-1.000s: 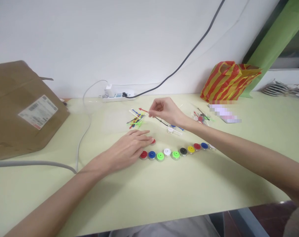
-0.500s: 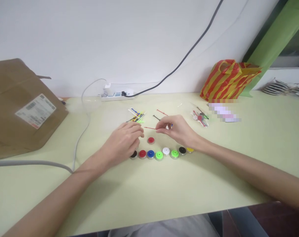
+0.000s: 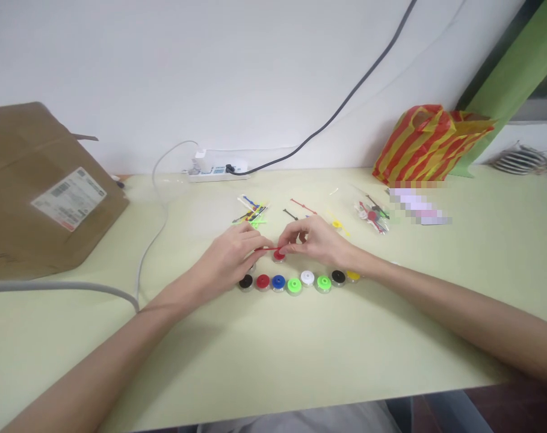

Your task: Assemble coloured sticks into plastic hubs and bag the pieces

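Observation:
Between my two hands is a thin red plastic arrow [image 3: 268,248], held level just above a round red disc piece [image 3: 279,257] on the table. My left hand [image 3: 232,252] pinches the arrow's left end. My right hand [image 3: 316,240] grips its other end between thumb and finger, right over the red disc. Nearer me runs a row of small round pieces with clear bases: black [image 3: 245,281], red [image 3: 263,281], blue [image 3: 278,282], green [image 3: 294,285], white [image 3: 307,277], another green [image 3: 324,284], black [image 3: 339,276] and yellow [image 3: 353,275], the last partly behind my right wrist.
Behind my hands lie a pile of coloured arrows [image 3: 253,210], a loose red arrow [image 3: 304,206], a yellow piece [image 3: 337,224] and a bagged bunch of parts [image 3: 371,215]. A cardboard box [image 3: 52,192] stands left, a power strip [image 3: 219,171] at the wall, a striped bag [image 3: 431,147] back right.
My right hand has brought the red arrow left and toward me, over the red disc. My left hand has closed on the arrow's free end. The view has shifted slightly.

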Demonstrator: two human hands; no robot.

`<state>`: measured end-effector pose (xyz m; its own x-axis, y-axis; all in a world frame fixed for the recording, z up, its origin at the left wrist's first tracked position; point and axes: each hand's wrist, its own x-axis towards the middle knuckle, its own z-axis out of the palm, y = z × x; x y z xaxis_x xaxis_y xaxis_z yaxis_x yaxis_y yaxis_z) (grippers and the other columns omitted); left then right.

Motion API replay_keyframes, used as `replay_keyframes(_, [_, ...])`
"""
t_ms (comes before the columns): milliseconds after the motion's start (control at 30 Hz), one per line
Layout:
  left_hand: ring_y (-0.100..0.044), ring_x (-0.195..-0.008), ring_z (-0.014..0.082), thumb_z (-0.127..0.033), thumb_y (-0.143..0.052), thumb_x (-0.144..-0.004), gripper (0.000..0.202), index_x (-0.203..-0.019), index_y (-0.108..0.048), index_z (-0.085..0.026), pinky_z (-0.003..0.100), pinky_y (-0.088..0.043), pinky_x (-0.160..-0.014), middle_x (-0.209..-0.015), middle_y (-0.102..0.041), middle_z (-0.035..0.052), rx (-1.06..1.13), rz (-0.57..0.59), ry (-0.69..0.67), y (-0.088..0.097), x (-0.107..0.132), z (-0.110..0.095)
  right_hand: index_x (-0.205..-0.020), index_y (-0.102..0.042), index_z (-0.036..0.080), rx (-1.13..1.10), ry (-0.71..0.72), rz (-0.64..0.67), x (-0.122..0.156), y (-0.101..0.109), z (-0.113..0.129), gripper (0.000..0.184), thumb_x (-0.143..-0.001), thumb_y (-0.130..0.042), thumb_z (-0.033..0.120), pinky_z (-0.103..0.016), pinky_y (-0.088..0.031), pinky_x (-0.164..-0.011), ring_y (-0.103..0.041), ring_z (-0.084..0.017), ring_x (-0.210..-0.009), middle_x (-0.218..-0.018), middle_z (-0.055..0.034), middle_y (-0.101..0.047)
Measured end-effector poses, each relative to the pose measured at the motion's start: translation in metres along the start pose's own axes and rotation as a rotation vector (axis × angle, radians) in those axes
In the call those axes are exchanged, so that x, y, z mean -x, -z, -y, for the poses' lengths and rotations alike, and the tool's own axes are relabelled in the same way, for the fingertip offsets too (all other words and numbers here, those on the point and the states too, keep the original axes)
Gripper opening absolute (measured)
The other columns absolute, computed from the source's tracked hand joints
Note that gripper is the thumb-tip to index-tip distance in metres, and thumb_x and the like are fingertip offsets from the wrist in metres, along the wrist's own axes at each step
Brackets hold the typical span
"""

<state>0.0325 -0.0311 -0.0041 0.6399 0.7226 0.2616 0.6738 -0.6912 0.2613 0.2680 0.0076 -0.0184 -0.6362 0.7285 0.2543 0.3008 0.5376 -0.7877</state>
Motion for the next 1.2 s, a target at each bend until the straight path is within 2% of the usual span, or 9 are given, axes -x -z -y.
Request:
replay_keyframes(133, [-0.049,-0.084,0.0197,-0.018,-0.04,-0.104,0.035,-0.121,-0.07,-0.026,0.032,-0.044,-0.075,-0.083,-0.064,0.0035,-0.031,-0.037,-0.055,-0.001,0.0,0.002,-0.087,-0.078,0.019,0.031,0.015,-0.031,0.002,0.005,-0.005,0.008,-0.086,-0.072,0.025,-0.025,-0.042,-0.065,-0.061,-0.012,-0.072,-0.08,-0.0009,-0.074])
replay_keyframes(233, [-0.047,-0.08,0.0192,-0.016,-0.038,-0.103,0.039,-0.121,-0.071,-0.026,0.033,-0.045,-0.079,-0.078,-0.061,0.0035,-0.041,-0.046,-0.09,0.0,0.0,0.003,-0.088,-0.079,0.019,0.036,0.031,-0.036,0.002,0.007,-0.007,0.01,-0.087,-0.072,0.026,-0.026,-0.042,-0.064,-0.06,-0.012,-0.07,-0.081,-0.0014,-0.075])
replay_keyframes(533, [-0.05,-0.085,0.021,-0.012,-0.041,-0.1,0.042,-0.114,-0.076,-0.031,0.038,-0.045,-0.085,-0.085,-0.066,0.005,-0.096,0.007,-0.132,0.001,0.001,0.004,-0.092,-0.08,0.021,0.199,0.126,0.052,0.004,0.008,-0.004,0.017,-0.088,-0.065,0.013,-0.025,-0.042,-0.064,-0.058,-0.012,-0.07,-0.081,-0.0014,-0.071])
replay_keyframes(733, [-0.052,-0.088,0.0214,-0.012,-0.042,-0.099,0.041,-0.113,-0.076,-0.03,0.036,-0.046,-0.083,-0.086,-0.066,0.0054,-0.095,0.005,-0.141,0.0,0.003,0.005,-0.093,-0.08,0.021,0.278,0.146,0.118,0.004,0.013,0.005,0.016,-0.092,-0.064,0.015,-0.026,-0.045,-0.069,-0.061,-0.013,-0.072,-0.085,-0.0027,-0.07])
replay_keyframes(967, [-0.051,-0.088,0.022,-0.015,-0.04,-0.102,0.04,-0.115,-0.075,-0.029,0.037,-0.045,-0.082,-0.085,-0.067,0.0055,-0.098,-0.011,-0.154,0.002,0.002,0.0,-0.091,-0.079,0.019,0.303,0.159,0.114,0.005,0.018,0.014,0.014,-0.091,-0.066,0.013,-0.027,-0.046,-0.071,-0.063,-0.014,-0.072,-0.086,-0.0038,-0.072])
replay_keyframes(1200, [-0.054,-0.093,0.0223,-0.013,-0.041,-0.101,0.038,-0.111,-0.075,-0.027,0.035,-0.045,-0.08,-0.091,-0.069,0.006,-0.144,0.036,-0.175,-0.001,0.003,0.003,-0.09,-0.079,0.019,0.355,0.183,0.166,0.004,0.017,0.01,0.015,-0.092,-0.064,0.014,-0.027,-0.043,-0.068,-0.061,-0.014,-0.069,-0.083,-0.0041,-0.07])
